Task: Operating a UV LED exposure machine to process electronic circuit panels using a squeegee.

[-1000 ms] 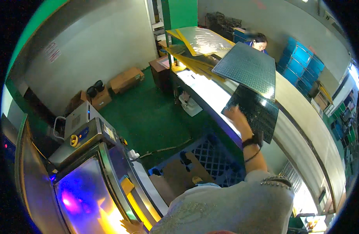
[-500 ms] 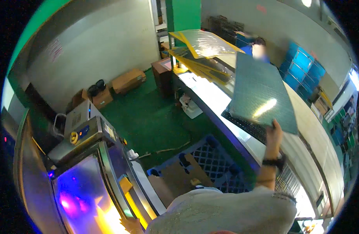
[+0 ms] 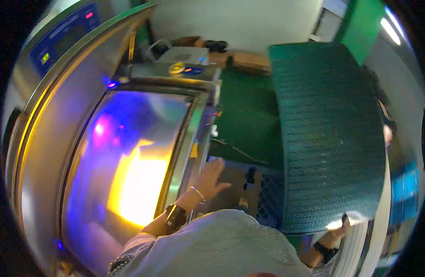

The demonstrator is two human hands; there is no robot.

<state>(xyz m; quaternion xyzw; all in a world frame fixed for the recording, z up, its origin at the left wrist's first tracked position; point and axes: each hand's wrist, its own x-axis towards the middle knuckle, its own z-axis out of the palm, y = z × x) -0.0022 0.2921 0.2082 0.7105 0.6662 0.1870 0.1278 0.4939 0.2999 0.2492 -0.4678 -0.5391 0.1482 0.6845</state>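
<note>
A large dark green panel [image 3: 332, 138] with fine rows of texture stands tilted at my right side. My right hand [image 3: 336, 234] grips its lower edge, the thumb on the near face and the other fingers mostly hidden. My left hand [image 3: 209, 179] hangs open with fingers spread, nothing in it, beside the front rim of a metal machine. The machine's raised lid [image 3: 55, 157] leans at the far left. Inside, its shiny bed [image 3: 143, 184] glows with strong yellow light and purple reflections.
Behind the bed sits a grey box-shaped unit [image 3: 182, 55] with a yellow tape roll [image 3: 176, 68] in front. Cardboard boxes [image 3: 250, 62] line the back wall. A blue plastic pallet [image 3: 270, 196] with cardboard lies on the green floor. A person is partly visible at the right, behind the panel.
My view has swung left toward the machine. The panel has come off the lit bench area and now stands nearer me. My left hand has risen into full view, fingers spread.
</note>
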